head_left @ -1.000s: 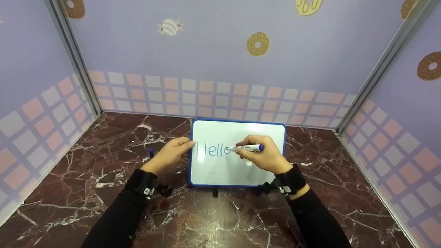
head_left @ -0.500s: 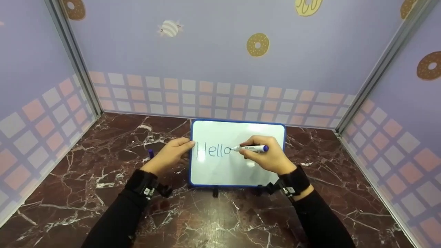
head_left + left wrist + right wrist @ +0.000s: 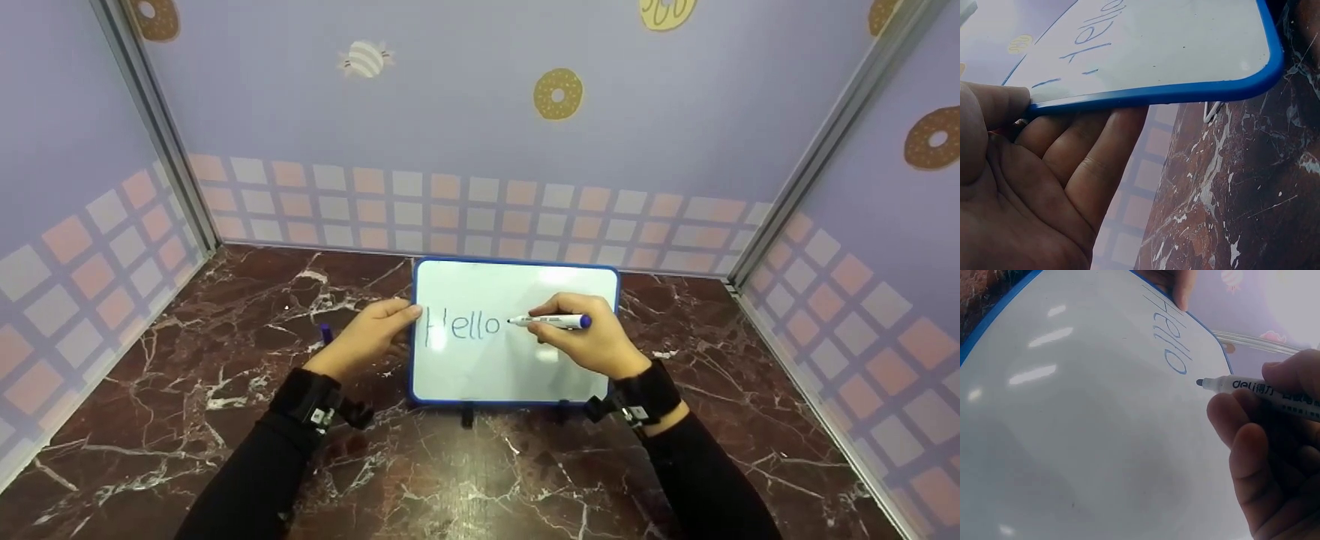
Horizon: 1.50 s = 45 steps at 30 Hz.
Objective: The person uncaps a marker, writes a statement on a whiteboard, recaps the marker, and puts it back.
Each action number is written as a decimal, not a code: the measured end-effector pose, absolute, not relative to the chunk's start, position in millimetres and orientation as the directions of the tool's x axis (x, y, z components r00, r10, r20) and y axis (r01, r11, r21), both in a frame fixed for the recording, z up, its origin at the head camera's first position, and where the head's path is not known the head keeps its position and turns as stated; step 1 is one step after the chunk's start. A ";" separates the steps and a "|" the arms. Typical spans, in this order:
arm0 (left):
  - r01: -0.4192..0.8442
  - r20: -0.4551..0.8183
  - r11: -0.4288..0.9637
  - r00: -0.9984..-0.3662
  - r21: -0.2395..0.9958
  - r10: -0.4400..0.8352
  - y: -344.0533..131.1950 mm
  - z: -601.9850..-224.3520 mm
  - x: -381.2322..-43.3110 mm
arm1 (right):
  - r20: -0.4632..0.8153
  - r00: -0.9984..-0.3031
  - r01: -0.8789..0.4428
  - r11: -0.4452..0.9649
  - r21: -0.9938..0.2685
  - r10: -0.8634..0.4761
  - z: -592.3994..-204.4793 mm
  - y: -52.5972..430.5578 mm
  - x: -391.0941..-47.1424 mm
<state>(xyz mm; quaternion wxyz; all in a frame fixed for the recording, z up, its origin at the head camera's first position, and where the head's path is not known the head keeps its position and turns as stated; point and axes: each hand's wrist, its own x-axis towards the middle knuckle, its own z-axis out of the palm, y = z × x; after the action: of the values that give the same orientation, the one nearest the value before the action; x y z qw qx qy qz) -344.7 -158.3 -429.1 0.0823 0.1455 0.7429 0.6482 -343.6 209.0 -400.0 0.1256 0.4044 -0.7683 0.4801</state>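
A whiteboard with a blue frame stands tilted on the table, and "Hello" is written across its left half in blue. My left hand pinches the board's left edge; in the left wrist view the thumb lies on the front and the fingers behind. My right hand holds a white marker with a blue end, its uncapped dark tip pointing left. In the right wrist view the tip sits just past the "o", seemingly a little off the surface. A blue cap is near my left wrist, partly hidden.
Dark red marbled tabletop lies under the board. Lilac panels with a checked band and printed sweets enclose it at the back and both sides. Dark feet stick out under the board's lower edge.
My right hand has moved the marker slightly to the right, from the "o" to just beside it. The "o" is now fully visible. My left hand keeps its place on the edge.
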 end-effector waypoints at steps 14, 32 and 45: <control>0.116 0.078 0.095 -0.938 0.989 0.337 -157.2 -428.6 -343.5 | 0.586 -0.634 -0.746 0.202 -0.634 -0.505 -402.5 211.9 -343.8; 0.112 0.072 0.107 -0.943 0.988 0.326 -157.6 -429.4 -344.9 | 0.623 -0.628 -0.762 0.208 -0.613 -0.467 -405.6 208.2 -345.6; 0.138 0.084 0.149 -0.943 0.979 0.322 -157.9 -430.4 -346.6 | 0.591 -0.657 -0.738 0.238 -0.631 -0.468 -404.9 208.2 -344.7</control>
<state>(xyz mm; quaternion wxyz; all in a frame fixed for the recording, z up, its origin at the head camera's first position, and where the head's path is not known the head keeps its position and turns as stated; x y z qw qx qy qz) -346.6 -157.9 -430.4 0.0722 0.1524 0.7546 0.6342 -344.7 208.2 -404.9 0.1410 0.3894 -0.7742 0.4787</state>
